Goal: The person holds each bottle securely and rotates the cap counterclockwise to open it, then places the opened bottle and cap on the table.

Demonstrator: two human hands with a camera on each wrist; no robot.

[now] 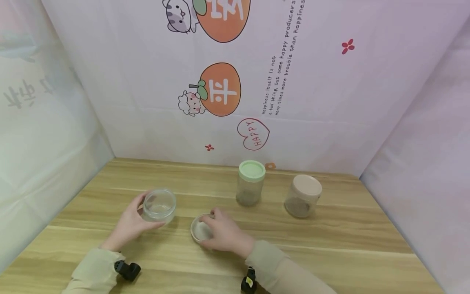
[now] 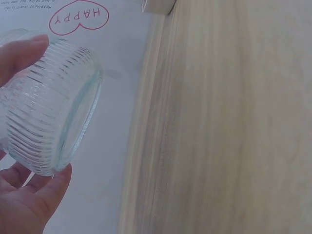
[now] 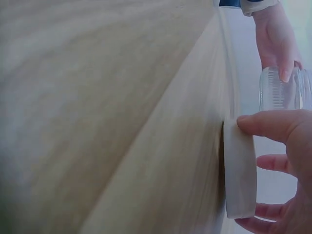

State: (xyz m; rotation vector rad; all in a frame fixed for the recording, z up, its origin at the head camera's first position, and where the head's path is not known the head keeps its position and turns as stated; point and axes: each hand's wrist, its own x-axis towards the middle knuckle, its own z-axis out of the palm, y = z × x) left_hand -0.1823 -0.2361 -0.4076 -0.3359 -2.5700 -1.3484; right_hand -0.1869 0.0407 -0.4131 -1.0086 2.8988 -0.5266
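A lidless glass jar [image 1: 160, 206] is held in my left hand [image 1: 129, 222], the thumb on its near side and the fingers around its far side. The left wrist view shows its ribbed wall, with the thumb and fingertips on the glass [image 2: 53, 107]. To the right of it, a pale round lid [image 1: 200, 229] lies hollow side up on the table. My right hand [image 1: 228, 233] pinches this lid by its edge. In the right wrist view the thumb is at one edge of the lid [image 3: 240, 170] and the fingertips are at the opposite edge, close over the wood.
Farther back stand a tall glass jar with a green lid [image 1: 251, 183] and a wider jar with a beige lid [image 1: 302, 197]. The wood-grain table [image 1: 341, 253] meets a printed white cloth [image 1: 312, 134] behind, and pale cloth hangs at both sides.
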